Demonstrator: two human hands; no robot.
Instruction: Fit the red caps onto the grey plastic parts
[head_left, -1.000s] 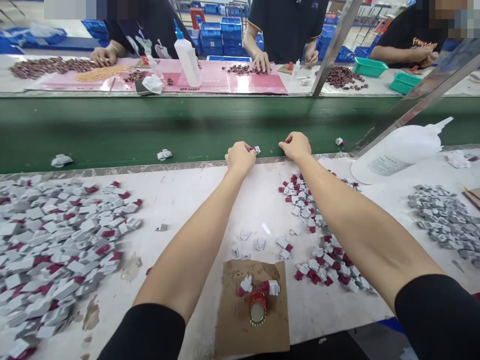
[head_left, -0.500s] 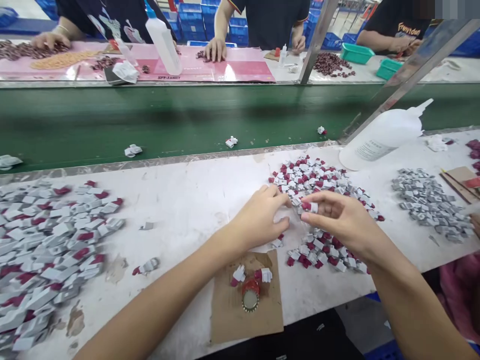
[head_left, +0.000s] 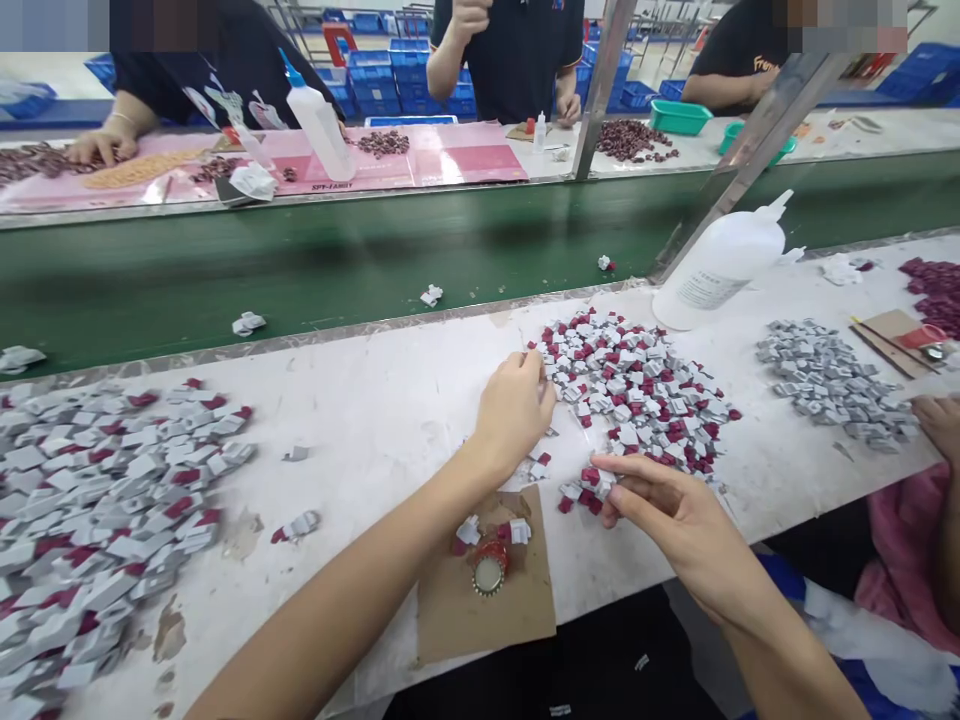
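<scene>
The left hand beyond the cardboard and the right hand to its right had drawn farther apart beside the grey-and-maroon pieces heaped past its far right corner, suggesting a turn to picking, though I couldn't tell whether either gripped one.

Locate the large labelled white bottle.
The bottle is right of centre in the head view, on the table, beyond the central pile of pieces and beside the metal post.

Upper left, I read "SPY-FAMILY" along the pink mat. Upper right, a black shirt begins "Fre". The white bottle's label is illegible to me.
</scene>
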